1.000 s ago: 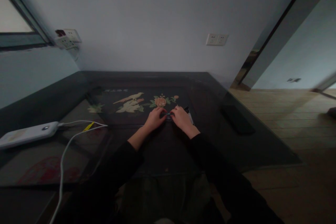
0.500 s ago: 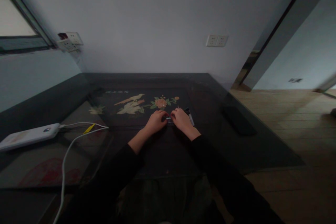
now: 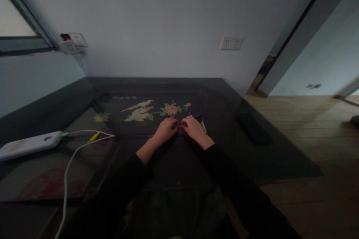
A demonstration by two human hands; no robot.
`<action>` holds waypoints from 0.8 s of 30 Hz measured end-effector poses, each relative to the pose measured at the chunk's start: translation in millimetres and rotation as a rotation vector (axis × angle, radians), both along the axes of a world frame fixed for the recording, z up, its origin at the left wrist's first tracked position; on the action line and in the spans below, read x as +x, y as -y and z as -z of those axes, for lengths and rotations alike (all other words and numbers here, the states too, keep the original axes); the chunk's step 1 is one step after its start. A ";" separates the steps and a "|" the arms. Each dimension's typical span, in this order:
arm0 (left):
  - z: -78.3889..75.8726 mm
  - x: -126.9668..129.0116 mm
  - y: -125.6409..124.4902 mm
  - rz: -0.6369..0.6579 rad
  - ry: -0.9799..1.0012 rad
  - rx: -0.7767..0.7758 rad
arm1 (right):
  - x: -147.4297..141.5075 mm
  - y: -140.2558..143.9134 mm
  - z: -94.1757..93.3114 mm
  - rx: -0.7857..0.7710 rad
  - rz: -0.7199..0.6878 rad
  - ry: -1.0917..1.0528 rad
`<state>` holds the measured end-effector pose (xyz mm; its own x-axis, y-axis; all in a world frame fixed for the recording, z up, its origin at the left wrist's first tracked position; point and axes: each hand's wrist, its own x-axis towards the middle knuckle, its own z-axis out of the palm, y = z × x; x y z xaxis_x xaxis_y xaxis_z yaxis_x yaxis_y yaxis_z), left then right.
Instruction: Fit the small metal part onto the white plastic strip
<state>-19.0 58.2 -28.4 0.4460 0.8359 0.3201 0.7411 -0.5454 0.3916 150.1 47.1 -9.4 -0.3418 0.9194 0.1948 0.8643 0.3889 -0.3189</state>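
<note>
1. Spanning the view, the dark glass-topped desk carries a bird-and-flower inlay toward its far edge.
2. Lying near the left edge, a white power bank trails a white cable.
3. Meeting at the desk's middle, the left hand and right hand pinch a small object between their fingertips; it is too hidden to name.
4. Resting just beside the right hand, a marker pen is untouched.
5. Judging by the grip, fine fiddling is under way; steady fingertips come next.

At lower left, a white power bank trails a white cable; a double wall socket sits upper right; a dark flat object lies right of centre.
</note>
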 end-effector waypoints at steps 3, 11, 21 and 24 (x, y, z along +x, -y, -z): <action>-1.4 0.1 0.5 0.006 -0.006 0.004 | 0.2 2.2 -3.4 -0.014 -0.004 -0.003; -4.6 0.3 2.1 0.023 -0.014 0.002 | 0.5 4.4 -7.7 -0.045 0.002 0.027; -4.1 -0.4 0.9 0.022 0.021 -0.017 | -0.5 3.5 -4.1 -0.007 -0.018 0.047; -2.5 -0.6 -0.7 0.021 0.018 -0.017 | -1.0 4.9 -5.1 -0.003 -0.007 0.040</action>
<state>-19.6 59.0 -26.0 0.4579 0.8318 0.3137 0.7223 -0.5538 0.4142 149.1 42.2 -4.4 -0.3560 0.9173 0.1785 0.8735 0.3945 -0.2853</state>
